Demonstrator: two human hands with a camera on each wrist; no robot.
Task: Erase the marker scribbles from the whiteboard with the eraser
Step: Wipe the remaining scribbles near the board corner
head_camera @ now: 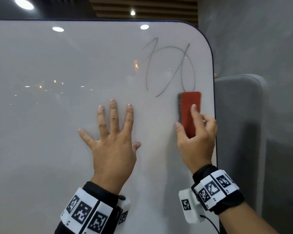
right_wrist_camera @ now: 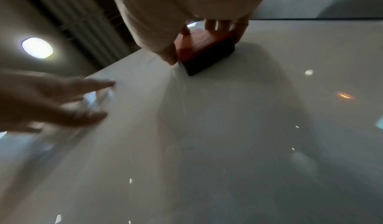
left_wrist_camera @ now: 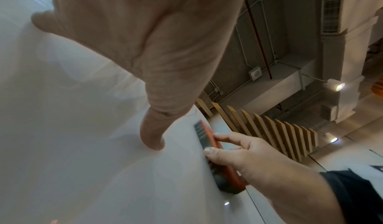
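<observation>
The left hand (head_camera: 113, 144) lies flat on the whiteboard (head_camera: 57, 115), fingers spread and straight, holding nothing. To its right, the right hand (head_camera: 195, 141) grips the red eraser (head_camera: 189, 107) pressed to the board near its right edge. Only the head view shows the scribbles (head_camera: 169, 68), looping just above the eraser; the left wrist view shows its dark felt side (left_wrist_camera: 202, 134).

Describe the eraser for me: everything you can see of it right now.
The eraser is a long rectangular block with a red back and a dark, felt-like pad underneath. It lies pad-down against the whiteboard, near its right edge, long side running upward. The right hand grips its lower half, thumb on one side, fingers on the other. Its top edge sits at the bottom of the marker scribbles.
</observation>
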